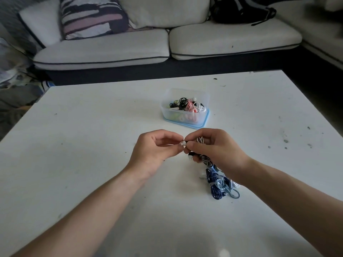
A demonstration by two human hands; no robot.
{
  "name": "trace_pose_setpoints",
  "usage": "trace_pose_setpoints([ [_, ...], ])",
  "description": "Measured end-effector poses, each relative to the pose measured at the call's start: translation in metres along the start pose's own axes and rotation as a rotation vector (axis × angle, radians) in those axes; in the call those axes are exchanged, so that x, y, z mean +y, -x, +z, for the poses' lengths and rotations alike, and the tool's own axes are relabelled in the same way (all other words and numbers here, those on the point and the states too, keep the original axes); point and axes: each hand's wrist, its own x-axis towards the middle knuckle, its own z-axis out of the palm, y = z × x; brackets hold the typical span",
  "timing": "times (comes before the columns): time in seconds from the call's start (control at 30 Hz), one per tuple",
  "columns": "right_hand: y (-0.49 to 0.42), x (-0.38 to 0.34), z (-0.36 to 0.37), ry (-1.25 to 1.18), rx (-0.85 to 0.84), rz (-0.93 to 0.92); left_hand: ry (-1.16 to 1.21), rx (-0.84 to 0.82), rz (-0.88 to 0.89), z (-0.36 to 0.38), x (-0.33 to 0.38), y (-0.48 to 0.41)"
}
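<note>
Head view. Both hands meet above the middle of the white table [92, 127], slightly toward its near edge. The left hand [157, 147] pinches a small white earbud [182, 143] between thumb and forefinger, with the other fingers curled. The right hand [213, 147] grips a black-and-white striped cable [205, 158], its fingers curled round the coil and its fingertips touching the same earbud. A second earbud end [190, 155] protrudes below the right thumb.

A blue cable bundle [216, 184] lies on the table directly under the right wrist, and the striped cable hangs down to it. A clear container [185, 89] holding mixed cables stands on a blue lid [207, 119], just beyond the hands toward the far edge. A pale sofa [130, 51] sits behind the far edge, carrying a striped cushion [92, 17] and a black bag [241, 10].
</note>
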Motion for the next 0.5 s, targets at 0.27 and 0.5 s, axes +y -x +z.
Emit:
trace_pose_setpoints([
  [0.27,-0.0019,-0.0023,-0.0021,-0.013,0.064,0.015,0.235,-0.033,-0.144,0.0022,0.0019,0.0004],
  [0.5,-0.002,-0.002,-0.0042,-0.032,0.032,0.019,0.303,-0.027,-0.154,0.003,0.0045,0.0009],
])
